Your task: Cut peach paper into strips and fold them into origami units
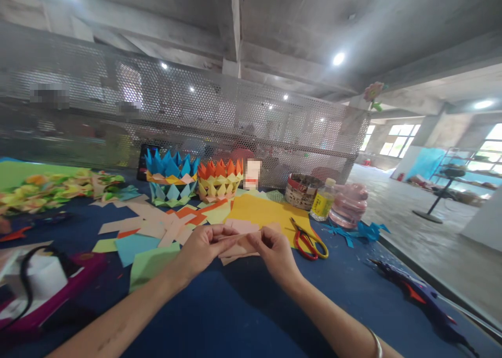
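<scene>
Between my hands is a pale pink piece of paper (240, 246), held low over the table. My left hand (202, 251) pinches its left side, thumb against curled fingers. At the other side my right hand (277, 253) is closed on the paper in the same way. Further pale pink sheets (242, 226) lie just behind it on a yellow sheet (270, 206). Scissors with red and yellow handles (309, 243) rest to the right of my right hand. Left of my left hand are a green sheet (151, 266), a light blue sheet (135, 247) and scattered paper strips (170, 227).
Two folded-paper baskets, one blue-topped (172, 177) and one orange-topped (220, 180), stand at the back. A woven basket (301, 189), a yellow-labelled bottle (322, 204) and a pink container (348, 205) are at right. A glue gun (421, 295) lies near the right edge.
</scene>
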Tool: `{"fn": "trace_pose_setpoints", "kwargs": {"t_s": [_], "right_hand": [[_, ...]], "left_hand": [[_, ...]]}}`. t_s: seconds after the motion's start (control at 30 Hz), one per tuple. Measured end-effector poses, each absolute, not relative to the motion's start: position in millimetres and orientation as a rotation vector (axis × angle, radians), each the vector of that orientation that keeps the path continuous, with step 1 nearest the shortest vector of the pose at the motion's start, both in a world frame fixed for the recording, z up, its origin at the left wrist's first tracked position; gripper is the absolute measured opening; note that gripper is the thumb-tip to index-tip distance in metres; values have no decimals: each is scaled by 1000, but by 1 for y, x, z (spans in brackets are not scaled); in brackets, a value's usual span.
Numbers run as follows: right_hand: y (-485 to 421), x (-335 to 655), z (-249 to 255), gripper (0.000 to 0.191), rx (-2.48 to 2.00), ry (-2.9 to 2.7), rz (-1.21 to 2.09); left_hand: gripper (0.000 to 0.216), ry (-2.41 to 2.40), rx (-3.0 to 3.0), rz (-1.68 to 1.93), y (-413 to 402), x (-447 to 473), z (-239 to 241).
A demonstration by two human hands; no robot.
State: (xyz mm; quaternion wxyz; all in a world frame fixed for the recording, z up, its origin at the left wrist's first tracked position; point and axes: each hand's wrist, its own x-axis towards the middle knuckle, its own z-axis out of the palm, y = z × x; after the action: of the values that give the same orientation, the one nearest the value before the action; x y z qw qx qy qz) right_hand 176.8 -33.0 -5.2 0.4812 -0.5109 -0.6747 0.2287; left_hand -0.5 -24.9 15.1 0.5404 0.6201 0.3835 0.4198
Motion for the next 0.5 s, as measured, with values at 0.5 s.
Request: {"fn": "trace_pose_setpoints", "kwargs": {"t_s": [0.5], "right_hand": [[-43, 174, 3, 31, -1222, -1737, 343]], "left_hand": [[33, 757, 1215, 868, -29, 0, 15]]}}
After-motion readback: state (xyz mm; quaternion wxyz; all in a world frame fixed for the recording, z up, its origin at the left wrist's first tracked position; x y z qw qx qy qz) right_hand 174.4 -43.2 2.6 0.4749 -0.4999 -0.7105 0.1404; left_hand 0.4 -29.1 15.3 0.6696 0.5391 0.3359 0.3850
